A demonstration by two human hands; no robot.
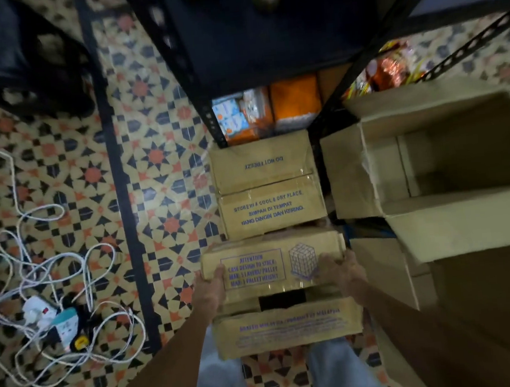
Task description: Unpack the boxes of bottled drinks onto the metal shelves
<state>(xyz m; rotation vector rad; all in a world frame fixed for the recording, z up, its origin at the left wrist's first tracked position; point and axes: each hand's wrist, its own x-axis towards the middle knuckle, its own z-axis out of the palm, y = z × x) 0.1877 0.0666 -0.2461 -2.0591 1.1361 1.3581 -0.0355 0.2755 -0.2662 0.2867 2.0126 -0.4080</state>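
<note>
Left hand (208, 293), right hand (342, 273): fingers (218, 273) around carton (272, 264)

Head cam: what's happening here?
A person grips a printed cardboard box by its two sides, with the left hand and right hand; its near flap hangs open. A taped box lies just beyond it on the tiled floor, at the foot of the black metal shelves. An open carton stands to the right.

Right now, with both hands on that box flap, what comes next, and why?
Probably fold the far flap back: the left hand and right hand grip its ends, a dark gap already shows between the flaps, and the contents are hidden.
</note>
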